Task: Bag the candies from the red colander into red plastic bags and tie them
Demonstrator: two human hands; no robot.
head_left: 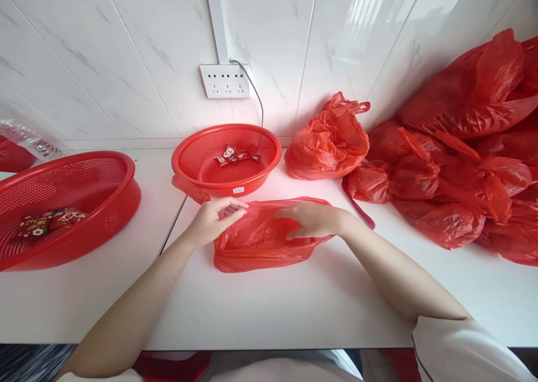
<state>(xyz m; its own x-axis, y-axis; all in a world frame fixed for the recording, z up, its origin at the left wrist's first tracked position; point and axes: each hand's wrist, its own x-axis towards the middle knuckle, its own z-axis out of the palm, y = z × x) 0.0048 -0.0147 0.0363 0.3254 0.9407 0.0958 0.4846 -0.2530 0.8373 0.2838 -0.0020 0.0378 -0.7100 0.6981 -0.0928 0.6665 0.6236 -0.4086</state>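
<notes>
A red plastic bag (264, 256) lies on the white table in front of me with its mouth spread wide. My left hand (216, 219) is at the bag's left rim, its fingers loosely curved and the thumb apart from them. One bag handle sticks out to the left behind that hand. My right hand (309, 219) reaches over the right rim into the mouth, fingers apart and pointing down. I see nothing held in it. Just behind the bag stands a round red colander (227, 189) with a few small red wrapped packets (237, 156) at its bottom.
On the left is a larger red colander (113, 208) holding patterned red packets (54, 223). A filled red bag (328, 144) stands by the wall, and several tied red bags (445, 175) pile up at right. A socket strip (225, 81) with a cable is on the tiled wall.
</notes>
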